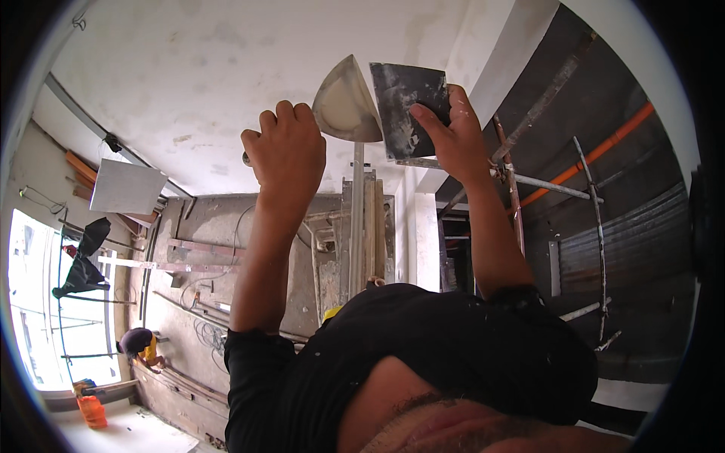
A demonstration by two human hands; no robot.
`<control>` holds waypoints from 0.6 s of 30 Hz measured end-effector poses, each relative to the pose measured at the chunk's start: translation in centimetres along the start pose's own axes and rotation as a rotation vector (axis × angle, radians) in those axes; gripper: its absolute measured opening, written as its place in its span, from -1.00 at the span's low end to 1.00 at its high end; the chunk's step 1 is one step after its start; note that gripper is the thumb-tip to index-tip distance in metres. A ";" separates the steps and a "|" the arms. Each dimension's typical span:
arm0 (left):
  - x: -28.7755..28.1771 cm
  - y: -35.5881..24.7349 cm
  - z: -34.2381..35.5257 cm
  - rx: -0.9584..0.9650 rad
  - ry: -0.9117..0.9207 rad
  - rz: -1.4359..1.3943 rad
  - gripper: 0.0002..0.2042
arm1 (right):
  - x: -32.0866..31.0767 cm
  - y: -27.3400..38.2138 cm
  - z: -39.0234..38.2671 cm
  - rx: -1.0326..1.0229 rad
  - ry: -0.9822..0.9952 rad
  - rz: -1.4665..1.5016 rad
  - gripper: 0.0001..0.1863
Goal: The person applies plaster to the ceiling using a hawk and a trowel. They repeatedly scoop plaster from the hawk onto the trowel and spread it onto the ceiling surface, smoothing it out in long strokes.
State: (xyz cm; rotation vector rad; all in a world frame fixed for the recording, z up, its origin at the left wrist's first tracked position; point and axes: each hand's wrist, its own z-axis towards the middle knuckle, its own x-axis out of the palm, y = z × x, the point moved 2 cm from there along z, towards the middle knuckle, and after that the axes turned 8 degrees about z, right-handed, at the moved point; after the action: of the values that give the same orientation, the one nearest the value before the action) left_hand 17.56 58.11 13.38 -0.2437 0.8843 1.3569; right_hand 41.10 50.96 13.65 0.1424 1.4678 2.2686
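Note:
My left hand (287,147) is closed in a fist round a handle, whose end shows at the outer side of the fist. From its other side juts a wide putty knife (347,102), its fan-shaped blade coated with pale filler. My right hand (459,140) grips a black rectangular spreader (408,106) smeared with white, the thumb pressed on its face. The two tools are raised side by side, with a narrow gap between their edges. Behind them is a white plastered surface (226,68) with patchy grey marks.
Wooden planks (374,226) run below my hands. Scaffold poles (510,189) and an orange pipe (589,162) stand at the right. Far below left, another person (140,343) bends near long boards (185,389). A light grey panel (128,186) hangs at the left.

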 end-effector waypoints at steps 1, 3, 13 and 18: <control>-0.3 0.0 0.0 0.007 -0.011 -0.010 -0.89 | 0.1 0.2 0.0 0.000 0.001 -0.005 -0.57; -0.9 0.0 -0.1 0.020 -0.033 -0.030 -0.89 | 0.2 0.9 -0.1 0.000 0.004 -0.015 -0.60; -3.4 -0.3 0.4 0.053 0.029 0.007 -0.86 | -0.3 0.0 0.6 -0.042 -0.033 -0.010 -0.54; -5.2 0.7 0.1 0.068 -0.112 -0.053 -0.89 | -1.9 3.0 -0.5 -0.106 -0.237 -0.220 -0.53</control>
State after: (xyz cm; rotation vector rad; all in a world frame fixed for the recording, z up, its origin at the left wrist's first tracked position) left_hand 17.20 54.50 17.17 -0.1367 0.8231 1.2767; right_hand 41.72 48.72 16.38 0.1993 1.1791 2.0670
